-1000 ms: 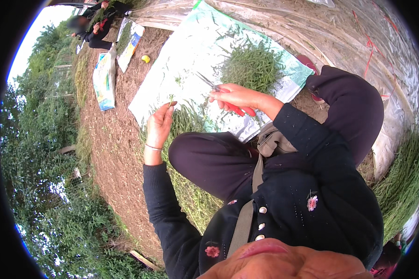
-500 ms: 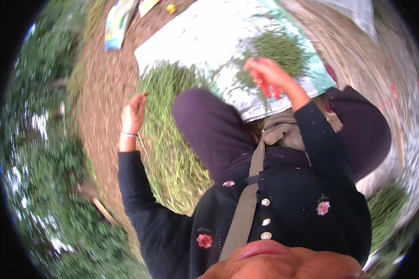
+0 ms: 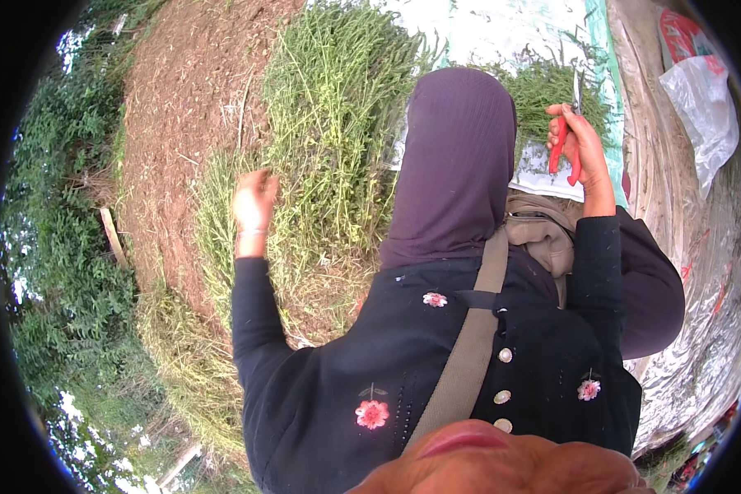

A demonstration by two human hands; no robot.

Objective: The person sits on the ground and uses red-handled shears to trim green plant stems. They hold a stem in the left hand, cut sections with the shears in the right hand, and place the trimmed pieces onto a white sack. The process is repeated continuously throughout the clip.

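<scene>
My right hand (image 3: 586, 156) is closed round red-handled pruning shears (image 3: 557, 146), their metal blades pointing away from me. It is just above the near edge of a white sheet (image 3: 543, 183), beside a heap of cut green stems (image 3: 528, 92). On the left, my left hand (image 3: 253, 202) hovers at the outer side of a long pile of leafy stalks (image 3: 329, 140). Motion smears its fingers, so I cannot make out whether anything is in them. My bent knee (image 3: 457, 148) stands between the stalks and the cut heap.
Brown soil (image 3: 189, 107) runs along the left, with dense green bushes (image 3: 58, 222) beyond. Drier stalks (image 3: 193, 362) lie at lower left. A clear plastic bag (image 3: 704, 107) rests at far right on crumpled plastic sheeting (image 3: 700, 337). A tan strap (image 3: 461, 362) crosses my front.
The view has swung, shifting the sheet and my knee. My left hand is now over the stalks' outer side. My right hand still holds the shears, now beside the cut heap.
</scene>
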